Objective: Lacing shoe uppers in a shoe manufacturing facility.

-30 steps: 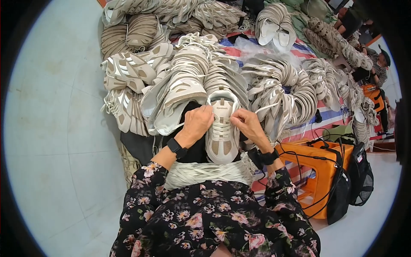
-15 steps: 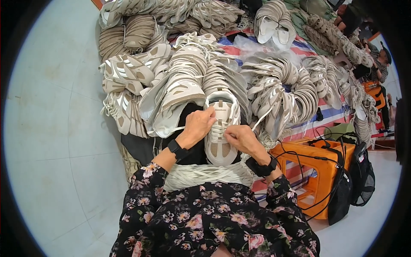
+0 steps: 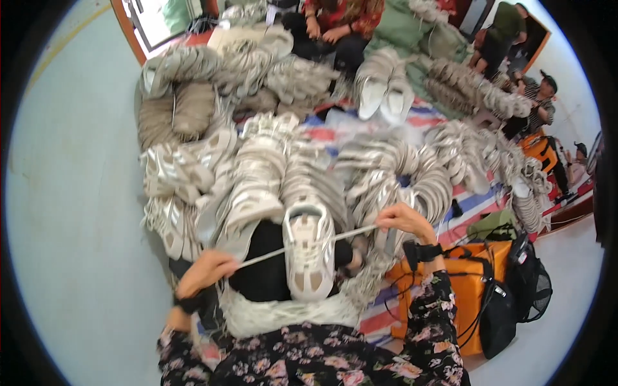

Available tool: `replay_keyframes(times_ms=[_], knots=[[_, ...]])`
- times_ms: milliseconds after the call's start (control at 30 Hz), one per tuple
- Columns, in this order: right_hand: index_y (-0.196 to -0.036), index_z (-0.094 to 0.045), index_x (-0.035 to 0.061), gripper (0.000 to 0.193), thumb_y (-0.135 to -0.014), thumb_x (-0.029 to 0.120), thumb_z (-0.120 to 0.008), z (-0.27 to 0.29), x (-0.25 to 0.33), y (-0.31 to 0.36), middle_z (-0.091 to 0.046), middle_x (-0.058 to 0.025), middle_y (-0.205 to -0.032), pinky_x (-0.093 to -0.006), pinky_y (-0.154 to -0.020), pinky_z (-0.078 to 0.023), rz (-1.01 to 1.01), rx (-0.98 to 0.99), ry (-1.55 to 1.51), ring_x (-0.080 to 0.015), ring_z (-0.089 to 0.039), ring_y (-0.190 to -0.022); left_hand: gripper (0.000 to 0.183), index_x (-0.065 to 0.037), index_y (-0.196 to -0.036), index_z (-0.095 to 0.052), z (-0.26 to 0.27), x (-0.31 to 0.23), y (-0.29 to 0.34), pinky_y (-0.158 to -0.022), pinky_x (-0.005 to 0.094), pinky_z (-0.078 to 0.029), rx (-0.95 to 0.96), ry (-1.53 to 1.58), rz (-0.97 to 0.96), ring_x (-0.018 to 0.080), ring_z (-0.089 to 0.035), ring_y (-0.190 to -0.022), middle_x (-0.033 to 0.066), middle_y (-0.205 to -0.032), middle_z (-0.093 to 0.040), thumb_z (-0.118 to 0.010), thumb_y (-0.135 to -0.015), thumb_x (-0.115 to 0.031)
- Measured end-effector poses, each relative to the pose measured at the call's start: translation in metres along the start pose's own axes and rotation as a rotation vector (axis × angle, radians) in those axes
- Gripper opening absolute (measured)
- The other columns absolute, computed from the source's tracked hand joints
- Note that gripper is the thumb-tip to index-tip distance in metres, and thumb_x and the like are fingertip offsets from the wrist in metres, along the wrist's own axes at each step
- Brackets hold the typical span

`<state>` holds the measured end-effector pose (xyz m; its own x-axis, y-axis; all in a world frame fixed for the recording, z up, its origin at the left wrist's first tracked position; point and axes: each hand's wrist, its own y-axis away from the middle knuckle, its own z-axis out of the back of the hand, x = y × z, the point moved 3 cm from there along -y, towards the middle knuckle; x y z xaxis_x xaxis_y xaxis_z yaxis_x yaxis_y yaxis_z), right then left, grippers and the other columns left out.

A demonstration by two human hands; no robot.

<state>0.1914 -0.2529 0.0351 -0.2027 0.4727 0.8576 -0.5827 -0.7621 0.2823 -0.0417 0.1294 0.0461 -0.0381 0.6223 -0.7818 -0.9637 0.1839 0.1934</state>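
A beige and white shoe upper (image 3: 309,281) rests toe toward me over my dark-clad lap. Its pale shoelace (image 3: 264,257) is stretched taut out to both sides from the eyelets. On the left, my left hand (image 3: 209,270) is closed around one lace end. My right hand (image 3: 405,220), raised higher on the right, pinches the other end. Behind this upper runs a long row of nested uppers (image 3: 312,183), with another stacked row (image 3: 259,186) to its left. A thick bundle of off-white laces (image 3: 290,315) lies across my lap.
An orange plastic stool (image 3: 444,283) with black cables and a black bag (image 3: 533,280) stands at right. More piles of uppers (image 3: 431,183) cover a striped sheet (image 3: 479,204). Across the piles sits a person in a red patterned top (image 3: 367,16); others work at far right.
Both hands have moved from the upper's lacing outward to opposite sides, drawing the lace tight between them. The view has tilted up, showing more of the room.
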Motion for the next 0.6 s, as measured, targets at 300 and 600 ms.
replay_keyframes(times_ms=[300,600], knots=[[-0.075,-0.066,-0.0004,0.013,-0.07,0.011,-0.064,0.185,-0.075,0.089,-0.062,-0.009,-0.061,-0.03,-0.055,-0.046,-0.273,-0.33,0.622,-0.0203,-0.06,-0.056,0.011,0.003,-0.066,-0.061,0.103,0.083,0.198,-0.047,0.0249,-0.035,-0.468,-0.088,0.495,0.01,-0.047,-0.049,0.0052,-0.053,-0.054,-0.062,-0.072,-0.006],[-0.082,-0.064,0.0044,0.016,-0.075,0.018,-0.061,0.216,-0.063,0.163,-0.06,-0.017,-0.073,-0.0393,-0.063,-0.044,-0.262,-1.19,1.268,-0.0334,-0.058,-0.07,0.01,0.003,-0.081,-0.063,0.115,0.113,0.288,-0.057,0.0327,-0.043,-0.972,-0.791,0.386,0.025,-0.054,-0.06,0.0126,-0.068,-0.059,-0.058,-0.078,-0.005]])
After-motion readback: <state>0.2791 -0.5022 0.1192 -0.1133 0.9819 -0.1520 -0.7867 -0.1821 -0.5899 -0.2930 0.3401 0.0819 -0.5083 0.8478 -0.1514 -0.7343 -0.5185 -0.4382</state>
